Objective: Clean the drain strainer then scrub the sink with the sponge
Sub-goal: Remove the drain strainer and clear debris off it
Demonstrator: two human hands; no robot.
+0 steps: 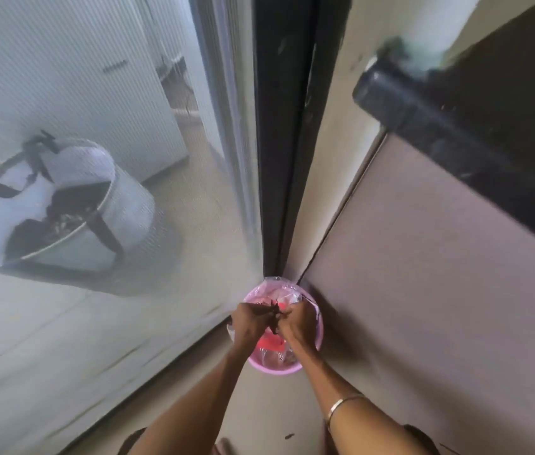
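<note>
Two hands are held together above a small pink bin (318, 326) lined with a plastic bag. The left hand (251, 320) and right hand (297, 325) are both curled round a small dark object (274, 311), probably the drain strainer, though blur hides its detail. Debris is apparently being picked off into the bin, so the strainer cleaning is judged underway. Neither sink nor sponge is shown; scrubbing remains undone. Behind the bin a mesh screen door (128, 159) is seen, with a grey bucket (62, 205) beyond it.
</note>
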